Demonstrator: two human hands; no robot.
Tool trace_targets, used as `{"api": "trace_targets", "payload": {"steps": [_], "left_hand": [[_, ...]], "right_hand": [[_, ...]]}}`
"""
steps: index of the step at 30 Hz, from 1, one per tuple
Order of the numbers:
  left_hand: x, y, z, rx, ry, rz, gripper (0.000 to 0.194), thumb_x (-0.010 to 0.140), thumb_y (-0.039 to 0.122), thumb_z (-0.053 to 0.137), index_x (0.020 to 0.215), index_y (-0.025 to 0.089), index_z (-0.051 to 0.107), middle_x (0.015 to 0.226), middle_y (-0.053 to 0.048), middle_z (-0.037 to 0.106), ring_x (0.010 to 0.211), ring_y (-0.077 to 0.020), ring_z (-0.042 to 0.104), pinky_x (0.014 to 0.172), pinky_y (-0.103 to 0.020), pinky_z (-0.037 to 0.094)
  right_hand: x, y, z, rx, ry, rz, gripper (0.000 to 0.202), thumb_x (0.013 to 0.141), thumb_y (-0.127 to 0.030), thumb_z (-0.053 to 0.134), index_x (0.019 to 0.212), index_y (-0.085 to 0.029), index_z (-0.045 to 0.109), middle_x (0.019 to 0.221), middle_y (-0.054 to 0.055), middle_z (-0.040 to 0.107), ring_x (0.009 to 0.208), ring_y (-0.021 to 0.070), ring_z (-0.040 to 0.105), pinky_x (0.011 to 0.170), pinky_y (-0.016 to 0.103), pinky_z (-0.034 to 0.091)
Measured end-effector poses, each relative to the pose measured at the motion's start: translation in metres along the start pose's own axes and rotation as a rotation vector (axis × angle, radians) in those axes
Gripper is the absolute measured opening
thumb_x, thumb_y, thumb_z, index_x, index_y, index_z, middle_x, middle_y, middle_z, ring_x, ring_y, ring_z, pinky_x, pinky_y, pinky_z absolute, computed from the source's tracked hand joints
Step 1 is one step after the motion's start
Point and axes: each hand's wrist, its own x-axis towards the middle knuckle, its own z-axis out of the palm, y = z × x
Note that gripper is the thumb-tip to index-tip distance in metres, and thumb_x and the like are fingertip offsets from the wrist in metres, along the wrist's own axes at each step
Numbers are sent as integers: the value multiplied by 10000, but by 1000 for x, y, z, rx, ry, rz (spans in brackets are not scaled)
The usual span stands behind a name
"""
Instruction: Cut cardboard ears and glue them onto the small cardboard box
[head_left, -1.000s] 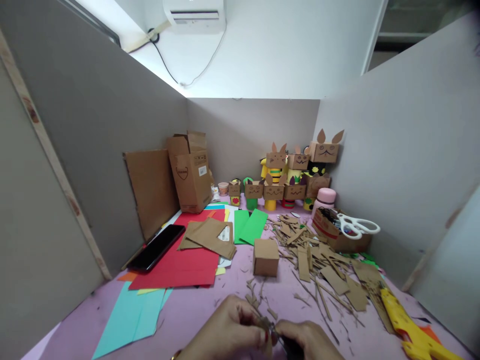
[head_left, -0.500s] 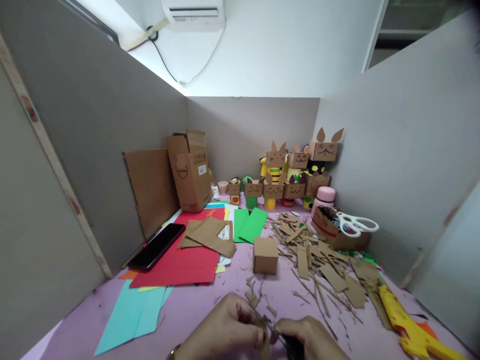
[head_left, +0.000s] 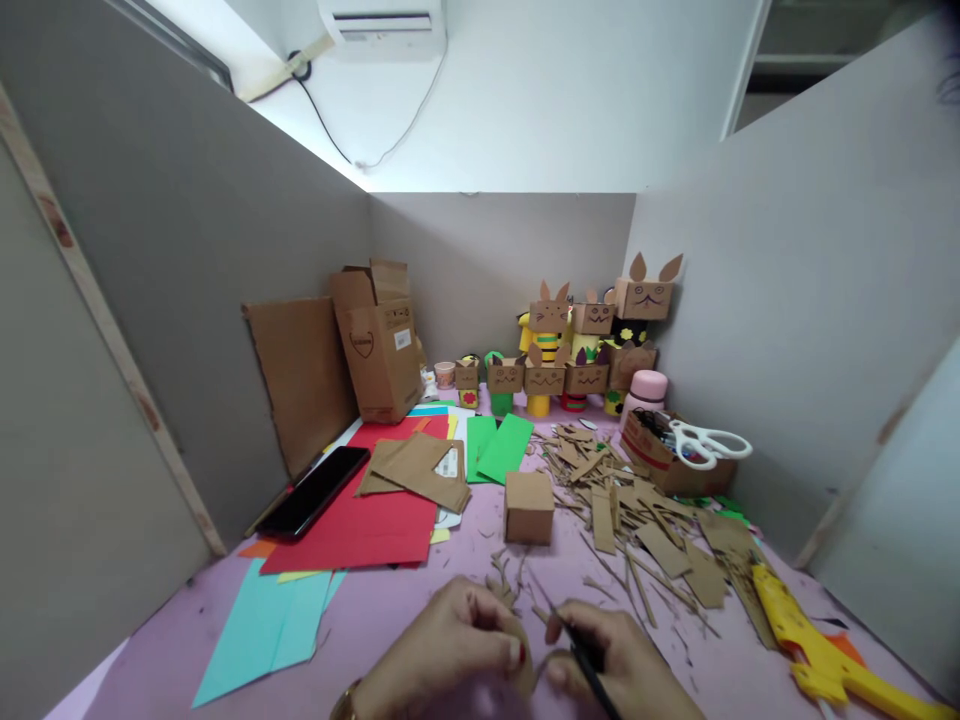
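Note:
At the bottom centre, my left hand [head_left: 466, 640] pinches a small brown cardboard piece [head_left: 523, 660], mostly hidden by the fingers. Just right of it, my right hand [head_left: 619, 655] grips dark-handled scissors [head_left: 583, 655]; their blades are parted and point up and left, clear of the piece. A small closed cardboard cube [head_left: 528, 508] stands on the pink table beyond my hands. Thin cardboard trimmings [head_left: 501, 580] lie between the cube and my hands.
Cardboard scraps [head_left: 637, 520], a yellow glue gun [head_left: 810, 640] and white scissors in a box [head_left: 660, 465] are to the right. Coloured paper [head_left: 360, 525], a phone [head_left: 315, 492] and a tall box [head_left: 382, 360] are left. Cardboard animal figures [head_left: 545, 375] stand behind.
The scissors have come away from the cardboard piece and opened, with the fingers of my right hand spread wider in the handles. My left hand has barely moved.

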Motion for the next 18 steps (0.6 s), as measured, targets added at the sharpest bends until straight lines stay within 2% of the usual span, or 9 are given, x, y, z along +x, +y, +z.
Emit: {"api": "trace_targets", "payload": {"steps": [4, 7, 11, 14, 18], "left_hand": [[5, -5, 0, -45, 95, 88, 137, 567, 124, 560, 506, 142, 683, 487, -5, 631, 471, -113, 487, 498, -224, 333], [8, -8, 3, -99, 129, 160, 125, 610, 145, 593, 524, 132, 682, 530, -25, 656, 533, -127, 507, 570, -238, 360], [11, -7, 12, -170, 178, 194, 161, 608, 247, 658, 496, 131, 659, 481, 1, 576, 507, -114, 439, 563, -238, 338], [13, -8, 17, -188, 249, 185, 156, 595, 256, 667, 498, 134, 654, 472, 21, 520, 506, -109, 413, 536, -229, 309], [19, -16, 15, -207, 224, 146, 190, 574, 300, 706, 499, 134, 654, 473, 24, 512, 506, -104, 405, 529, -225, 311]], "right_hand": [[4, -4, 3, 242, 65, 27, 436, 663, -532, 698, 853, -183, 518, 541, -105, 316, 508, 93, 271, 458, 203, 224], [7, -7, 14, 323, 54, 42, 416, 630, -490, 735, 795, -183, 508, 521, -104, 356, 481, 82, 301, 446, 191, 249], [11, -7, 25, 274, 136, 81, 321, 684, -439, 686, 680, -190, 482, 440, -94, 410, 386, 79, 377, 390, 181, 274], [13, -6, 25, 234, 172, 107, 279, 707, -407, 641, 656, -208, 452, 405, -105, 391, 331, 77, 376, 345, 175, 269], [13, -6, 20, 200, 187, 89, 205, 706, -350, 586, 659, -211, 443, 418, -110, 377, 338, 74, 364, 347, 175, 276]]}}
